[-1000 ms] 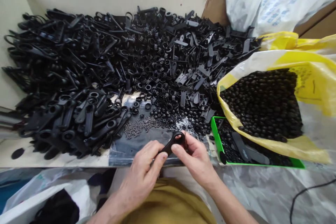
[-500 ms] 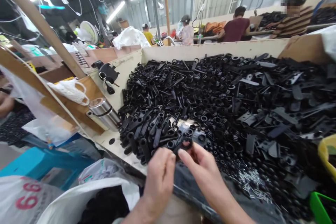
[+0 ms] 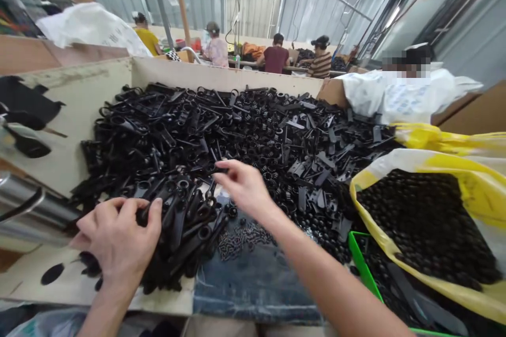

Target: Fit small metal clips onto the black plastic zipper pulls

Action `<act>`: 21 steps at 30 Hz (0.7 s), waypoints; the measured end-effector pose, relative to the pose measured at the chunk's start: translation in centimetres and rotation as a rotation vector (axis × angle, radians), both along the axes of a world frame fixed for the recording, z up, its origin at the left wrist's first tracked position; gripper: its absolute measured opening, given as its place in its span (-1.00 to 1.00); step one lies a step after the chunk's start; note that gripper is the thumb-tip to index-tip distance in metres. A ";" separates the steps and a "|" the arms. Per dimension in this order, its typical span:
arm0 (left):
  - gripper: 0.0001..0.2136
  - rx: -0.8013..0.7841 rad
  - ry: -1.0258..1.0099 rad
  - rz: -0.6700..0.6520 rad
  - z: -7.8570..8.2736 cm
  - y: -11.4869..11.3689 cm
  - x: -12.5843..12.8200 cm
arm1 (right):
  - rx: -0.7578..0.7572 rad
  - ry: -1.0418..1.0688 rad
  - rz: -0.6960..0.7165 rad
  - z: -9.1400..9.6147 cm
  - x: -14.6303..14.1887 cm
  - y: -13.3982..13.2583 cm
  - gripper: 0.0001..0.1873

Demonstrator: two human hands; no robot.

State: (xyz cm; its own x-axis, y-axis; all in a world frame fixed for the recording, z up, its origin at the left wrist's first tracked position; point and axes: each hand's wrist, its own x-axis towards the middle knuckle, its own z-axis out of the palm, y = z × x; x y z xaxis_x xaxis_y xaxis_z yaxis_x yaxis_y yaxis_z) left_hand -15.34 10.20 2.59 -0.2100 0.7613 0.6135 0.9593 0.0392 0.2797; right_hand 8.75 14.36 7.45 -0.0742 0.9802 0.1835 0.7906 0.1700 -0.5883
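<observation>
A big heap of black plastic parts covers the cream work table. My left hand lies on the near left of the heap, fingers curled on a black handle piece among stacked handles. My right hand reaches out over the middle of the heap and pinches a small black part between thumb and fingers. Small dark screws lie on a grey-blue mat below my right forearm.
A yellow bag of black round beads sits at the right over a green tray. A metal flask lies at the left. White sacks and several seated people are beyond the table's back wall.
My hands held one handle piece together near the table edge. They have separated: the left went down-left onto the stacked handles, the right reached forward into the heap. The camera swung back rightward.
</observation>
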 end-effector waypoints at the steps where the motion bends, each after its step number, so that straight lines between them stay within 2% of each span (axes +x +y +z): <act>1: -0.73 0.006 -0.015 -0.002 -0.1 0.0 -0.1 | -0.005 -0.062 -0.041 -0.2 2.2 0.3 -0.75; 3: -0.74 0.013 -0.053 -0.008 -0.1 -0.1 -0.1 | -0.013 -0.205 -0.128 -0.8 5.7 1.1 -0.80; 5: -0.74 0.055 -0.102 -0.017 -0.1 -0.5 0.1 | -0.032 -0.334 -0.137 -1.6 7.5 2.0 -0.86; 8: -0.78 0.137 -0.137 -0.066 0.7 -1.3 1.1 | -0.063 -0.484 -0.080 -2.9 7.2 3.1 -0.81; 10: -0.80 0.180 -0.098 -0.139 2.0 -1.7 2.5 | -0.078 -0.550 -0.050 -3.5 6.2 3.5 -0.77; 12: -0.81 0.139 0.010 -0.259 3.8 -1.4 4.2 | -0.095 -0.592 -0.024 -3.8 5.7 3.6 -0.75; 15: -0.75 -0.115 0.269 -0.404 6.5 0.9 7.0 | -0.113 -0.617 0.015 -4.0 6.0 3.5 -0.73; 17: -0.68 -0.464 0.472 -0.422 7.5 3.6 8.8 | -0.109 -0.614 0.019 -4.0 6.7 3.6 -0.71; 19: -0.77 -0.589 0.535 -0.444 7.5 6.4 10.4 | -0.105 -0.603 0.013 -4.0 7.2 3.7 -0.70; 21: -0.85 -0.698 0.554 -0.448 6.8 8.7 11.8 | -0.106 -0.586 0.014 -4.1 7.5 3.8 -0.70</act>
State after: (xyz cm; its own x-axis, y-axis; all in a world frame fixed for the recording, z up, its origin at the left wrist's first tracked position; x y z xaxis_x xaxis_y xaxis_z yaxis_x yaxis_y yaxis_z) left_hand -3.52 18.93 9.40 0.3654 0.9276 -0.0770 0.9139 -0.3733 -0.1593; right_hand 16.23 18.15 3.35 -0.1464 0.9892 0.0090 0.9868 0.1467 -0.0693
